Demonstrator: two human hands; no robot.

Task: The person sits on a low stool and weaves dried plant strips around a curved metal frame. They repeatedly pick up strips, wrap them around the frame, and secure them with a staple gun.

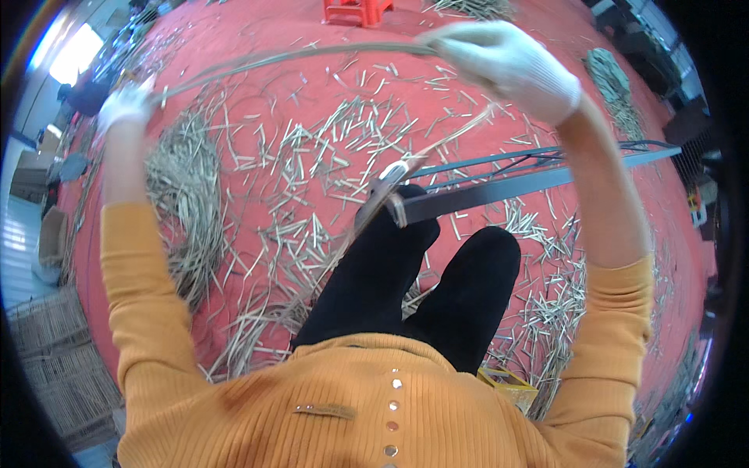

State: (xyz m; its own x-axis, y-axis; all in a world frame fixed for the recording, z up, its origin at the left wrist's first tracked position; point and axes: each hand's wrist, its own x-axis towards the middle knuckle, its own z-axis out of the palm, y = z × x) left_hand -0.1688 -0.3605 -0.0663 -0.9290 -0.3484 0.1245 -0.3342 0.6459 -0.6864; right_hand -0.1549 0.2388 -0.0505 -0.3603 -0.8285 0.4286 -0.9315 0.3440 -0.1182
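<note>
A long bundle of thin dried plant strands point(312, 53) stretches in a shallow arch between my two raised hands. My right hand point(499, 69), in a white knit glove, pinches its right end at the upper right. At the far left my left hand point(126, 105), also gloved in white and blurred by motion, is closed at the other end of the strands. Below them a dark metal bar frame point(499, 191) reaches from over my left knee toward the right. At its near end are a white piece point(392, 171) and some pale strips; their exact shape is hard to make out.
A big heap of long dried strands point(187, 195) lies on the red floor point(265, 78) at left. Short cut pieces point(304, 226) litter the floor. A red plastic stool point(355, 12) stands at the far edge, and a greenish bundle point(610, 78) lies at upper right. A yellow frame point(511, 382) is near my right side.
</note>
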